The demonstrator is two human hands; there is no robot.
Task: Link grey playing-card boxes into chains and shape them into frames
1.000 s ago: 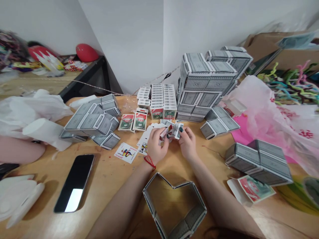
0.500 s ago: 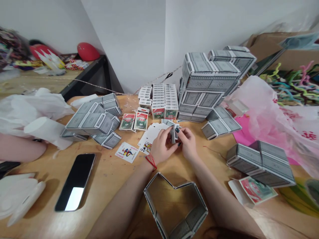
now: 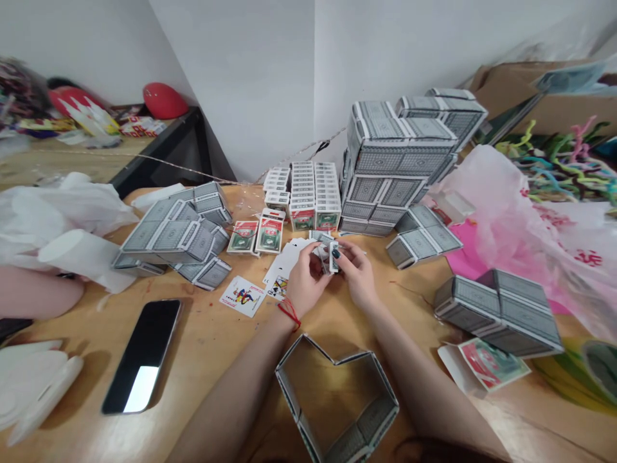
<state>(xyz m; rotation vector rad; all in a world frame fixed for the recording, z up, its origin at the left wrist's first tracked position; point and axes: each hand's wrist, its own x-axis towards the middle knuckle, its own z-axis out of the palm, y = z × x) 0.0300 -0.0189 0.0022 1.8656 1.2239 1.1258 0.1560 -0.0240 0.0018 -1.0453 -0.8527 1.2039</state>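
A small playing-card box (image 3: 333, 258) with white and green on it is held upright between my two hands, partly covered by the fingers. My left hand (image 3: 307, 281), with a red string on its wrist, grips it from the left. From the right side, the dark-nailed fingers of my right hand (image 3: 359, 273) close on the same box. Fanned white playing cards (image 3: 284, 260) lie to the left of my hands, and a joker card (image 3: 241, 296) is beside them. Between my forearms stands a heart-shaped frame (image 3: 285, 376) made of grey-patterned cards.
Behind my hands are rows of card boxes (image 3: 303, 193) and a tall stack of card-covered blocks (image 3: 380, 154). More blocks (image 3: 168, 231) stand at left, others (image 3: 501, 312) at right near an opened box (image 3: 491, 363). A phone (image 3: 144, 347) lies front left.
The box has turned in my fingers, and its white and green side now shows more. My right hand's fingers have shifted around it. The view has moved slightly.
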